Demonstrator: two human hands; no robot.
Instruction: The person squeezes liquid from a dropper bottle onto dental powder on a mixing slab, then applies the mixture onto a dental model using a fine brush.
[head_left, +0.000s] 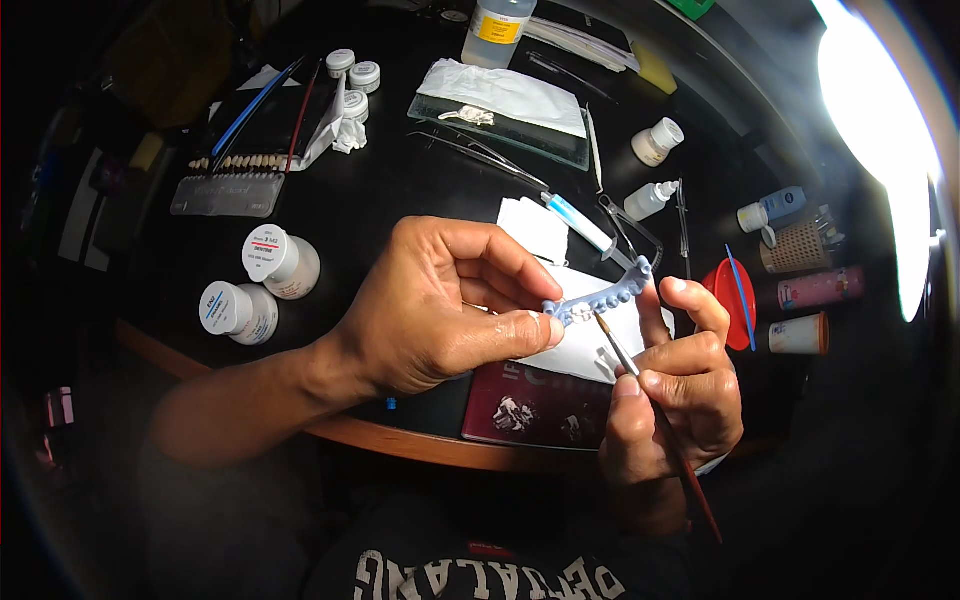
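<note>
Between the thumb and fingers of my left hand (pixel 440 300) is the left end of a blue-grey dental model (pixel 610 297), a curved row of teeth with a few whitish ones near my thumb. My right hand (pixel 680 390) grips a thin brush (pixel 672 430) with a dark red handle, its tip at the whitish teeth. One finger of that hand reaches up close to the model's right end; whether it touches I cannot tell. Behind and below the model lie white paper (pixel 590 345) and a dark red booklet (pixel 500 400) with white smears.
Two white-lidded jars (pixel 290 265) stand left of my hands. A shade guide (pixel 228 195) lies at the back left. Farther back is a glass slab (pixel 550 140) with tissue. A syringe (pixel 580 225), a dropper bottle (pixel 650 200) and a red dish (pixel 730 300) are nearby. A bright lamp (pixel 875 130) shines from the right.
</note>
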